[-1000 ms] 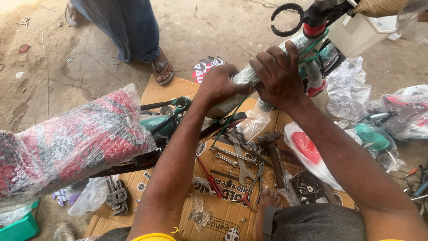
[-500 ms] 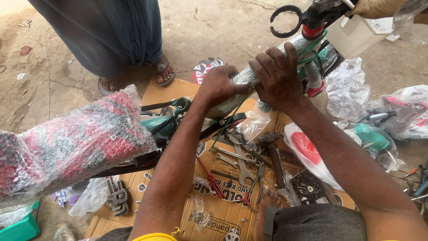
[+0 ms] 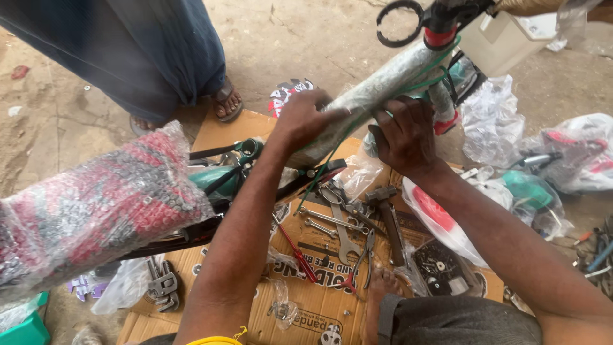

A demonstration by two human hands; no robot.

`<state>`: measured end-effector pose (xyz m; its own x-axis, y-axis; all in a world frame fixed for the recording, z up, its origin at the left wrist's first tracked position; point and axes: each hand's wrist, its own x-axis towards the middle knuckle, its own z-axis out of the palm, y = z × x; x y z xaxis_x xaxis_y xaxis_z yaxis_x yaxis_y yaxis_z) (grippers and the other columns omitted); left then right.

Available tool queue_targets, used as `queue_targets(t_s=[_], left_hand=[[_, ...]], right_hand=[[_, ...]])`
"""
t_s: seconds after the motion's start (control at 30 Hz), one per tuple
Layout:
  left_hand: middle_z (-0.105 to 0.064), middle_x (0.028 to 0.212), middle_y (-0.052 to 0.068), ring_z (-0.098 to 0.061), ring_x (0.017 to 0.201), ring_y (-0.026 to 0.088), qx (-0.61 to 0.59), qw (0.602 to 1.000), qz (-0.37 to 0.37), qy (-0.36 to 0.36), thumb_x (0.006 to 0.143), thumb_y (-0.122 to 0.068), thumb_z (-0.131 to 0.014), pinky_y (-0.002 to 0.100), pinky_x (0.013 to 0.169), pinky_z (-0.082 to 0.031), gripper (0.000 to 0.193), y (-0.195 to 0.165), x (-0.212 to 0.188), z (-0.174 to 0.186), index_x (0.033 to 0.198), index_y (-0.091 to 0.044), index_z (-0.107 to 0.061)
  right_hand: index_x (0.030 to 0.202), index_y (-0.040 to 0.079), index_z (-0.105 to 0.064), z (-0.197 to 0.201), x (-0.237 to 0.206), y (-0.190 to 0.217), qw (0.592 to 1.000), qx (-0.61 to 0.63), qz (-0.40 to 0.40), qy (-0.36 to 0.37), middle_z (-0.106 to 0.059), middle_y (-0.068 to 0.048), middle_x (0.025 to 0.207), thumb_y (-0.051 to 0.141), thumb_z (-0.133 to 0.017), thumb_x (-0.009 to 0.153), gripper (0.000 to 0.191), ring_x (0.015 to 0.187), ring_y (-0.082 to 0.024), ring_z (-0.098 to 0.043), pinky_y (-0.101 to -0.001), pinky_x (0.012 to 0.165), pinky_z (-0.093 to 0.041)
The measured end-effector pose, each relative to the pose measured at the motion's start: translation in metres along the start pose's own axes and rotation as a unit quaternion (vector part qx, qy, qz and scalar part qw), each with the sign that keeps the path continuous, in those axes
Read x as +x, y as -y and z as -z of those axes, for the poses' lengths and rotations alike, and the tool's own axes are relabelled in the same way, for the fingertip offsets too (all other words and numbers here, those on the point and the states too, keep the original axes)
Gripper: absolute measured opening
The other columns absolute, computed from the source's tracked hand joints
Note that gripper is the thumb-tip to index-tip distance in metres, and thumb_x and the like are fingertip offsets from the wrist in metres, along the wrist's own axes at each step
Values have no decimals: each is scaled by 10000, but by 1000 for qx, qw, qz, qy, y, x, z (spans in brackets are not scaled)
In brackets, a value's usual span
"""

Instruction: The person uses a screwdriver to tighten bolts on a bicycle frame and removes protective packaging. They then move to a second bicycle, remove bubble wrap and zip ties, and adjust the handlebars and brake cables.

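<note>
Your left hand (image 3: 305, 120) and right hand (image 3: 406, 135) both clasp the wrapped frame tube (image 3: 377, 89), steadying it above the tools (image 3: 348, 233).

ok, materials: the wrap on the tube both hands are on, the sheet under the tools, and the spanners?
Wrap on the green frame tube: looks like clear thin plastic film, glossy and wrinkled, under the left hand and right hand. Brown flat sheet: corrugated cardboard, matte, with printing and fold edges. Silver open-ended spanners: probably bare steel, grey metallic sheen.
</note>
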<state>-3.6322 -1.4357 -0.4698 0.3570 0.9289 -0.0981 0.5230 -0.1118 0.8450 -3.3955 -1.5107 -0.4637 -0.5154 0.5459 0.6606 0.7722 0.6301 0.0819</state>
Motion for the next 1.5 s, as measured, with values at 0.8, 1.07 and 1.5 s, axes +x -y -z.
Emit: queue_targets(t_s=[0.8, 1.07, 1.5], left_hand=[[-769, 835, 139, -701, 645, 187, -25, 1000, 7, -12, 766, -479, -783, 338, 595, -540, 500, 13, 12, -7, 972, -24, -798], [-759, 996, 223, -693, 919, 342, -77, 989, 97, -82, 939, -631, -538, 456, 818, -512, 673, 11, 12, -3, 902, -7, -789], [-727, 1105, 207, -679, 1039, 409, 302, 952, 56, -6, 874, -233, -543, 512, 900, -517, 319, 56, 23, -11, 1031, -89, -780]], right_hand=[[1220, 109, -675, 0, -3, 8, 996, -63, -19, 51, -600, -74, 882, 191, -734, 977, 263, 816, -244, -561, -423, 791, -387], [1059, 106, -616, -15, 0, -3, 1000, 8, -5, 21, -614, -80, 966, 107, -715, 982, 126, 913, -285, -584, -454, 883, -383], [1123, 115, -619, -39, -21, -15, 996, 93, -15, 3, -615, -80, 975, 120, -743, 969, 197, 954, -299, -597, -482, 893, -430]])
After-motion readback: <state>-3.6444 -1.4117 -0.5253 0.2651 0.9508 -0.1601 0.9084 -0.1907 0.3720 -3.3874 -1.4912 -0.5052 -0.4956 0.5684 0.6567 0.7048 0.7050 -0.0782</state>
